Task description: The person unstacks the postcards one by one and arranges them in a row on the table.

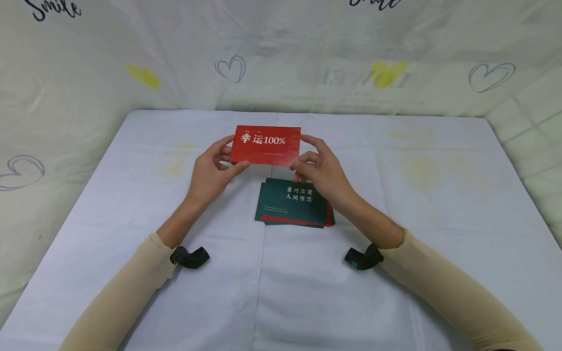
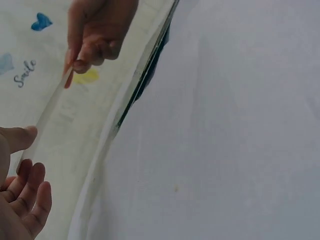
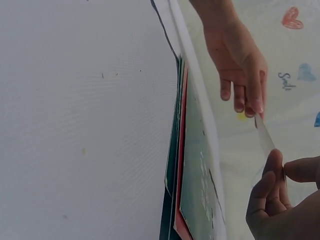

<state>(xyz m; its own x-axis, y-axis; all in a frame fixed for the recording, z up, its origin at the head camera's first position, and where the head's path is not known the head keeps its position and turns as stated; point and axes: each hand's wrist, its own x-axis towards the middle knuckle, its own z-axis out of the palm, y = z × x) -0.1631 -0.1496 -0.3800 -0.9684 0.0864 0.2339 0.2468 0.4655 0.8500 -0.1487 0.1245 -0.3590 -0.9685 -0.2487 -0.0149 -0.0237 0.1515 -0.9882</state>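
Note:
A red card (image 1: 266, 152) with white lettering is held up between both hands, its printed face toward the head view. My left hand (image 1: 212, 168) pinches its left end, thumb on the front at the lower corner and fingers behind. My right hand (image 1: 322, 170) pinches the right end between thumb and fingers. Seen from the left wrist, the card (image 2: 47, 112) appears nearly edge-on. Just below and nearer lies a loose stack of dark green and red cards (image 1: 294, 204), a green one with pale lettering on top. The right hand overlaps the stack's upper right corner in the head view.
A white cloth (image 1: 175, 302) with faint yellowish stains covers the table. Behind it rises a pale curtain (image 1: 281, 92) with hearts and "Smile" lettering. A dark wrist device (image 1: 190, 257) sits at the left cuff, and another dark device (image 1: 364, 257) at the right cuff.

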